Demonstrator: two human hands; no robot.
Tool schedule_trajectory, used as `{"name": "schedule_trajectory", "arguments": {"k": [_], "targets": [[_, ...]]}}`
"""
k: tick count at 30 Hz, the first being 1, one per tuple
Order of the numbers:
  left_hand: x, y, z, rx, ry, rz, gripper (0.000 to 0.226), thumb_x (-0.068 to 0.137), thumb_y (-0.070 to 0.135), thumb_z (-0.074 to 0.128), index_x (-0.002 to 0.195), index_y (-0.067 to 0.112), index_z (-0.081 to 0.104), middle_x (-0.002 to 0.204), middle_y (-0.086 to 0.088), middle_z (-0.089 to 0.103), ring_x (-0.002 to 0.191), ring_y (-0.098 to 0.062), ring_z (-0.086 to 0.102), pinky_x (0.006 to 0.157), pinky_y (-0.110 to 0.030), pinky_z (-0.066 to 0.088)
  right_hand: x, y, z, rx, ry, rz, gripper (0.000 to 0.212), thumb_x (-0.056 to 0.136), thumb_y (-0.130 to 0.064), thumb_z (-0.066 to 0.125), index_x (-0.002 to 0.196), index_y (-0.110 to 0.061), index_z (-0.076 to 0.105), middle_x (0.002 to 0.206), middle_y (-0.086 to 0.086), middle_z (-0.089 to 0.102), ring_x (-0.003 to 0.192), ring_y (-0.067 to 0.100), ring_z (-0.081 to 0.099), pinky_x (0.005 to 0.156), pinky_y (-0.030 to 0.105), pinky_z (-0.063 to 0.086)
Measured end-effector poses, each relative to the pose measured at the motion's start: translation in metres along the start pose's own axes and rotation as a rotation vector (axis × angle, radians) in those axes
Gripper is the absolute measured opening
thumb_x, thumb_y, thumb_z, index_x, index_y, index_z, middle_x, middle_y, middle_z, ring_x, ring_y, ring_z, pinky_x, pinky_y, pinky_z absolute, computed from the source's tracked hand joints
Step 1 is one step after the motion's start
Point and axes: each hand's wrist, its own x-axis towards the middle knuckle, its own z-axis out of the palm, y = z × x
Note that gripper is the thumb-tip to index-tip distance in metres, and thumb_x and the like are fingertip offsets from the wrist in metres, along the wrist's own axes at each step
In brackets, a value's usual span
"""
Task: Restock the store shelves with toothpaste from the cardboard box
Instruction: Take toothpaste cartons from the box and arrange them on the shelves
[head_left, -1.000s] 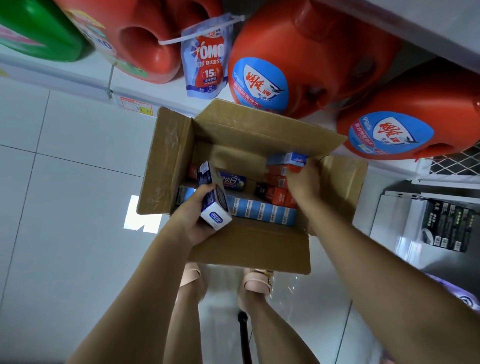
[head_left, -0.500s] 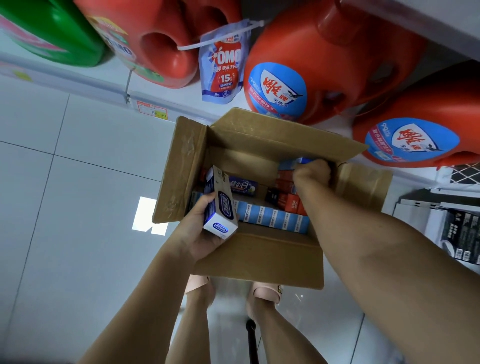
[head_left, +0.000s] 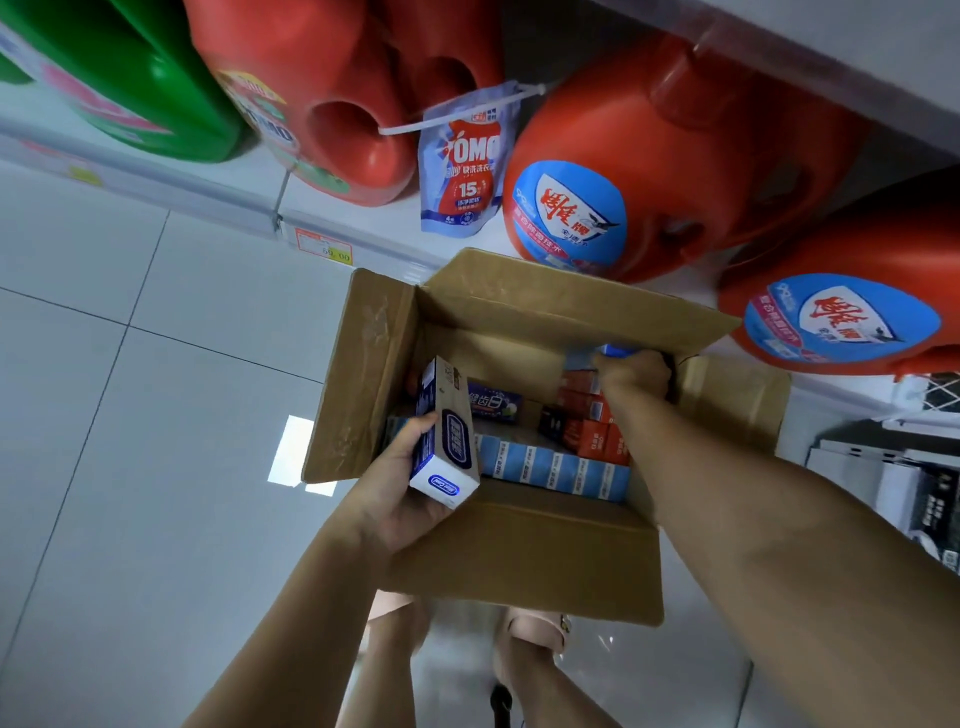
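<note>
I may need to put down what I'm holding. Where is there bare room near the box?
The floor tiles left of the cardboard box lie bare up to the shelf edge. Inside the box, cartons fill the bottom and the right hand occupies the far corner. The shelf is packed with detergent jugs.
</note>
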Motion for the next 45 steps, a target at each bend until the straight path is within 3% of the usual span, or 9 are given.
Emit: {"name": "schedule_trajectory", "arguments": {"k": [5,10,21,23,26,30,34,40,45], "targets": [[-0.006,0.006,0.010,0.101,-0.067,0.072,0.033,0.092,0.038,0.050,0.110,0.013,0.062,0.099,-0.011,0.066,0.083,-0.020,0.060,0.070,-0.030,0.054,-0.022,0.008,-0.004,-0.061,0.049,-0.072,0.032,0.084,-0.027,0.071,0.106,-0.006,0.065,0.113,0.011,0.066,0.104,0.028,0.062,0.073,0.026,0.040],[-0.015,0.023,0.039,0.024,-0.160,0.091,0.033,0.093,0.041,0.047,0.097,0.011,0.060,0.078,-0.009,0.064,0.067,-0.018,0.062,0.059,-0.024,0.054,-0.039,0.004,-0.013,0.018,0.047,-0.103,0.021,0.083,-0.025,0.071,0.097,-0.011,0.065,0.101,0.008,0.067,0.097,0.026,0.064,0.079,0.032,0.048],[-0.045,0.009,0.056,-0.005,-0.113,0.047,0.041,0.091,0.047,0.049,0.090,0.010,0.064,0.071,-0.008,0.067,0.062,-0.015,0.062,0.065,-0.025,0.050,-0.107,-0.004,-0.078,-0.122,0.027,-0.331,0.034,0.079,-0.044,0.068,0.103,-0.022,0.056,0.092,-0.004,0.066,0.078,0.016,0.064,0.067,0.035,0.054],[-0.068,-0.004,0.057,-0.035,-0.084,0.029,0.046,0.090,0.053,0.050,0.090,0.010,0.066,0.072,-0.008,0.068,0.061,-0.015,0.064,0.062,-0.026,0.053,-0.135,-0.015,-0.105,-0.213,0.007,-0.411,0.031,0.078,-0.047,0.066,0.097,-0.024,0.054,0.082,-0.008,0.063,0.066,0.007,0.057,0.054,0.023,0.046],[-0.111,-0.021,0.062,-0.042,-0.086,0.043,0.042,0.090,0.047,0.050,0.098,0.008,0.062,0.079,-0.011,0.065,0.063,-0.018,0.065,0.059,-0.027,0.056,-0.179,-0.033,-0.143,-0.123,-0.125,-0.499,0.027,0.076,-0.032,0.073,0.095,-0.023,0.057,0.085,-0.008,0.066,0.068,0.001,0.056,0.052,0.008,0.039],[-0.179,-0.039,0.083,-0.046,-0.125,0.139,0.055,0.059,0.020,0.076,0.109,0.008,0.056,0.088,-0.016,0.065,0.068,-0.024,0.067,0.057,-0.034,0.058,-0.233,-0.051,-0.198,-0.059,-0.302,-0.646,0.035,0.067,-0.034,0.076,0.093,-0.039,0.053,0.091,-0.013,0.066,0.087,0.009,0.064,0.072,0.033,0.055],[-0.243,-0.055,0.114,-0.039,-0.085,0.193,0.026,0.085,0.005,0.051,0.110,0.007,0.057,0.089,-0.018,0.069,0.076,-0.030,0.067,0.055,-0.039,0.058,-0.286,-0.073,-0.260,0.083,-0.513,-0.734,0.035,0.077,0.004,0.072,0.101,-0.013,0.054,0.092,-0.012,0.064,0.079,-0.009,0.061,0.068,0.010,0.048],[-0.336,-0.077,0.157,-0.062,-0.229,0.341,0.066,0.046,0.001,0.071,0.111,0.000,0.059,0.098,-0.021,0.071,0.075,-0.030,0.071,0.057,-0.040,0.058,-0.339,-0.078,-0.330,0.146,-0.705,-0.805,0.042,0.075,0.017,0.067,0.102,-0.010,0.051,0.100,0.004,0.069,0.090,0.005,0.065,0.078,0.019,0.051],[-0.393,-0.085,0.172,-0.079,-0.259,0.519,0.070,0.044,-0.006,0.070,0.112,-0.001,0.053,0.108,-0.025,0.067,0.084,-0.034,0.070,0.073,-0.049,0.058,-0.377,-0.088,-0.376,-0.098,-0.579,-1.029,0.041,0.062,-0.026,0.069,0.098,-0.033,0.050,0.100,-0.008,0.064,0.091,0.006,0.062,0.079,0.027,0.052]]}}
